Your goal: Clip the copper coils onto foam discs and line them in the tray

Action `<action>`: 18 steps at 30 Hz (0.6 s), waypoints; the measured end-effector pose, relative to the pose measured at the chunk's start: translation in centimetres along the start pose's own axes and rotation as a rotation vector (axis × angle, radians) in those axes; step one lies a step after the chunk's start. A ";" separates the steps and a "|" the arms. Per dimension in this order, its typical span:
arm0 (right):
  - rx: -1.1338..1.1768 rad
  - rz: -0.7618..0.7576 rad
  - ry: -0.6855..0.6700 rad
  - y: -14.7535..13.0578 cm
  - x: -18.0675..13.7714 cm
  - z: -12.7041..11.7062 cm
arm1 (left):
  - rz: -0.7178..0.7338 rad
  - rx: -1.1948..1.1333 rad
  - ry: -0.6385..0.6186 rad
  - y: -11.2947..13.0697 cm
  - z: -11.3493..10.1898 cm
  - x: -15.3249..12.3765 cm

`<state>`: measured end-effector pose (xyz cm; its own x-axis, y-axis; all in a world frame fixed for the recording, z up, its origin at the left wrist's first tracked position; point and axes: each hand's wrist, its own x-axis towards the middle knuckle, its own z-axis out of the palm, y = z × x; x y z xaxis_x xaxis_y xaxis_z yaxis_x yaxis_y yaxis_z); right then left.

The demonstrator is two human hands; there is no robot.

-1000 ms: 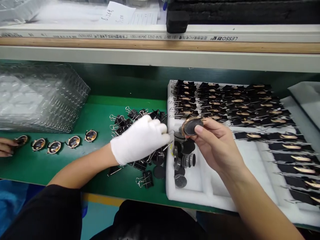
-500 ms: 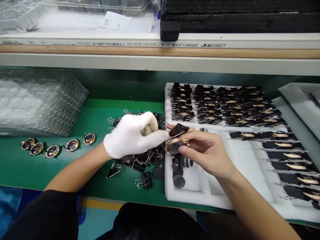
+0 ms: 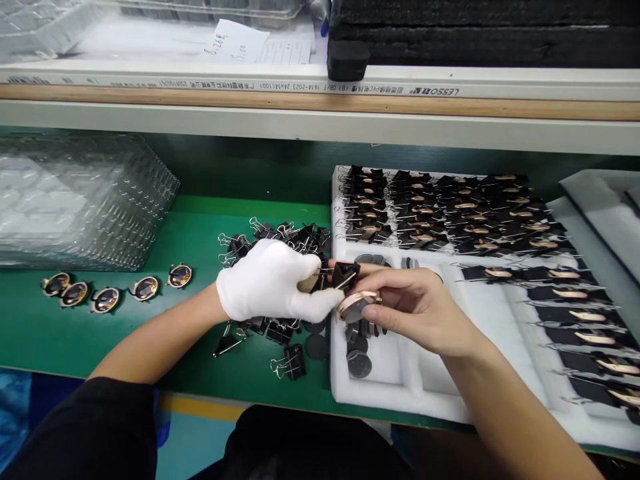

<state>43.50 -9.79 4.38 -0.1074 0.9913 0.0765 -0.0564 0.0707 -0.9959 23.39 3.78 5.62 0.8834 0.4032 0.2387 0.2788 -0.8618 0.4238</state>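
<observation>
My left hand wears a white glove and pinches a black binder clip between thumb and fingers. My bare right hand holds a round part with a copper-coloured rim right beside the clip, and the two touch. Both hands meet over the left edge of a white foam tray. Under my left hand lies a pile of loose black binder clips on the green mat. Several dark round discs lie in the tray's near-left pocket.
Rows of clipped parts fill the back and right of the foam tray. Several copper-rimmed parts lie in a row on the mat at left, in front of a stack of clear plastic trays. A shelf rail runs overhead.
My right hand turned the round part from facing up to edge-on and brought it left. My left hand picked a clip from the pile and brought it to the part. Another person's hand at far left is gone.
</observation>
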 end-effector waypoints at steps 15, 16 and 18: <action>0.316 0.173 0.421 1.1 1.2 0.0 | -0.145 -0.385 -0.089 0.9 -0.7 0.1; 0.320 0.171 0.421 1.2 1.2 0.0 | -0.158 -0.389 -0.099 0.9 -0.7 0.2; 0.324 0.160 0.426 1.4 1.1 0.1 | -0.180 -0.392 -0.118 0.9 -0.6 0.2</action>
<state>43.21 -8.59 3.08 0.2675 0.9489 -0.1677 -0.3816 -0.0555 -0.9227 23.59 3.28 6.59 0.8773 0.4784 0.0389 0.2884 -0.5902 0.7540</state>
